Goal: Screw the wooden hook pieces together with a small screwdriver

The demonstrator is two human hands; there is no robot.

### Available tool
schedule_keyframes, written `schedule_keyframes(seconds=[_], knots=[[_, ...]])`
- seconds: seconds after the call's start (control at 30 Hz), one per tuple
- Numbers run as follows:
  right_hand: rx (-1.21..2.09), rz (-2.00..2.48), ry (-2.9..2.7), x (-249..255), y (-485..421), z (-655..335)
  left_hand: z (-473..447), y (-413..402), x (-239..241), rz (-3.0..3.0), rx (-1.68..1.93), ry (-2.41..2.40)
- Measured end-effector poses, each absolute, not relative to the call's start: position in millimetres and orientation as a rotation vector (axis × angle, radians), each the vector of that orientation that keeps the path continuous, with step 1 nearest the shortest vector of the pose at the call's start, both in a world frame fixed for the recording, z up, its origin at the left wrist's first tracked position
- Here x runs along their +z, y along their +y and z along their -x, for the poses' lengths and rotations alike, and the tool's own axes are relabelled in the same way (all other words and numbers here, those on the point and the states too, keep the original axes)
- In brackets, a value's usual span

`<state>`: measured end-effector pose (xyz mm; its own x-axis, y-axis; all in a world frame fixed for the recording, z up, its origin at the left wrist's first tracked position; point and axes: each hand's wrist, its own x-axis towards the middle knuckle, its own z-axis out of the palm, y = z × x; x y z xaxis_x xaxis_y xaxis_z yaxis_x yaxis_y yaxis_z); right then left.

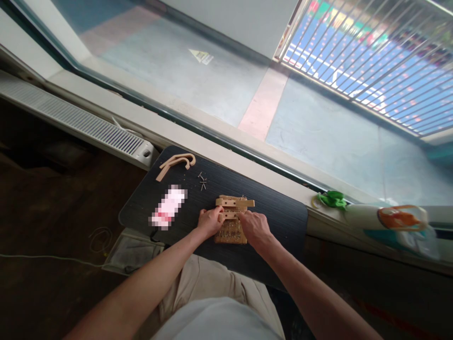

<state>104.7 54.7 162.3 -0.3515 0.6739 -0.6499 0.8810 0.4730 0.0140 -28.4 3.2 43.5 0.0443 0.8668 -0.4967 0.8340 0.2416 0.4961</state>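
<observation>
A tan, rough-textured block [230,234] with dark lettering lies on the dark tabletop in front of me. Across it run two pale wooden strips, a farther strip [244,203] and a nearer strip [231,216], each with two dark spots that may be holes or screw heads. My left hand [210,222] is closed on the left end of the nearer strip. Closed at that strip's right end is my right hand [255,226], its fingertips partly hidden. Up and to the left rest curved wooden hooks [177,160], and several loose screws [203,182] are scattered beside them.
On the left of the dark table [279,212] lies a blurred-out pinkish rectangle [169,208]. A window sill [226,146] borders the far edge, with a radiator [106,130] to the left. Green plastic [334,200] and a white container [361,217] stand at the right.
</observation>
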Motion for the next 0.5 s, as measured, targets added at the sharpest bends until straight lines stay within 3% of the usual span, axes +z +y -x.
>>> schedule_keyframes(seconds=[0.5], knots=[[-0.428,-1.405,2.065,143,49,-106,28,4,49,-1.535,0.092,1.766]])
